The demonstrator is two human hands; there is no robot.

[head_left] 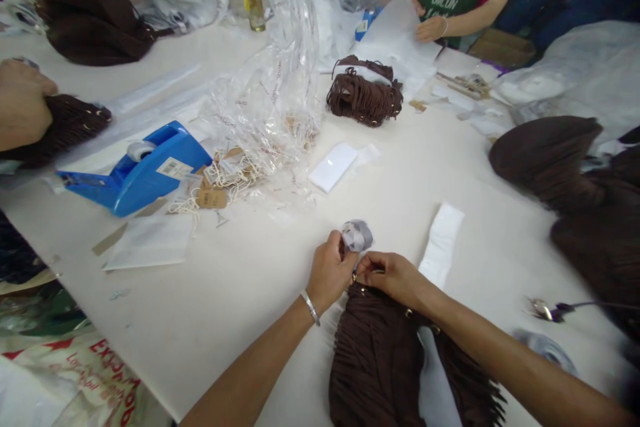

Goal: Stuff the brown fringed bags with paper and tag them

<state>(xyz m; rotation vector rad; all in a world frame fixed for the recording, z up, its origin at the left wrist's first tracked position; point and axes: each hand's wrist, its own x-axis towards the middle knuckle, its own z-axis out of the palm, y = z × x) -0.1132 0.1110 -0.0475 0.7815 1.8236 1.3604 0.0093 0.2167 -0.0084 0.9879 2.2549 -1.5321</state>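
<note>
Right now the brown fringed bag [380, 353] lies on the bench [240, 280] just in front of me, its top edge under both my hands. It looks soft and floppy, light enough to slide, and the fringe would likely tangle, so I judge the firmer top seam by the small metal fitting the best place to grip. My right hand [393, 277] is pinched shut on that seam, fingers together. My left hand [330, 270] is closed around a grey paper wad [357, 235], crumpled and springy-looking, held right at the bag's mouth. A white strip [443, 240] lies just beside my right hand, and a blue tape dispenser [145, 170] sits well apart to the left.
</note>
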